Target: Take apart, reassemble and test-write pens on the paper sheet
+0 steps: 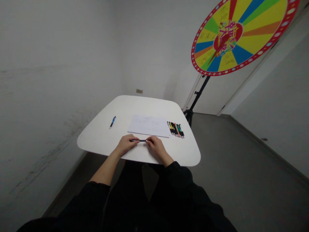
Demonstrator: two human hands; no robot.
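Note:
A dark pen (142,140) lies level between my two hands, just above the near part of the white table (101,138). My left hand (126,145) is closed on its left end. Its right end is pinched by my right hand (156,147). Directly behind the pen lies a white sheet of paper (149,125) with faint print.
Several pens of different colours (175,129) lie side by side to the right of the paper. One blue pen (112,122) lies alone at the table's left. A colourful prize wheel (238,32) on a black stand (195,100) rises behind the table's right. Grey walls enclose the left side and back.

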